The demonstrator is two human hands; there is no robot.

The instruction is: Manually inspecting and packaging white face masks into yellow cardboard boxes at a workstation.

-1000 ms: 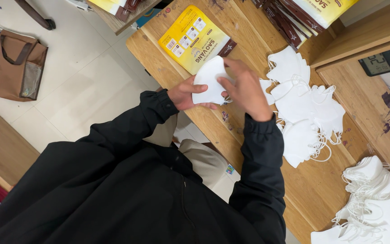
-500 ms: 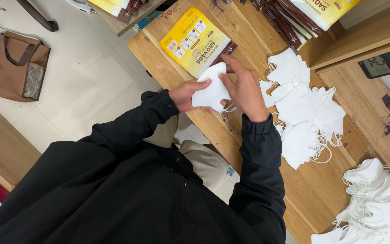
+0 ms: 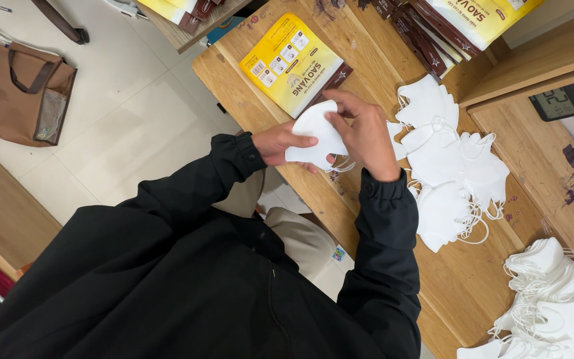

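Seen from above, a person in a black long-sleeved jacket stands at the edge of a light wooden table (image 3: 473, 279) with visible grain and a few dark stains. Both hands meet over the table's near edge around one folded white face mask (image 3: 313, 136), made of soft, matte, cloth-like material with a curved outline.

The left hand (image 3: 282, 143) is closed on the mask from the side, thumb lying across its top, which keeps it steady. The right hand (image 3: 365, 129) curls over the mask's other edge, fingertips pinching the upper rim, as though flattening or folding it. Thin white ear loops dangle beneath the mask, just above the wood.

Just beyond the hands lies a flat, glossy yellow packet with a dark brown edge (image 3: 291, 62), placed within easy reach. To the right of the hands sits a loose pile of similar white masks (image 3: 450, 166), overlapping untidily, their elastic loops tangled. A second, neater stack of white masks (image 3: 553, 299) rests at the table's lower right, well apart from the hands. More yellow and brown packets (image 3: 460, 20) lean in a row at the table's far end, and a small dark digital clock (image 3: 558, 101) stands on a raised wooden ledge.

Off the table, on the pale tiled floor (image 3: 127, 126), a brown fabric bag with handles and a mesh pocket (image 3: 21, 93) lies to the left.
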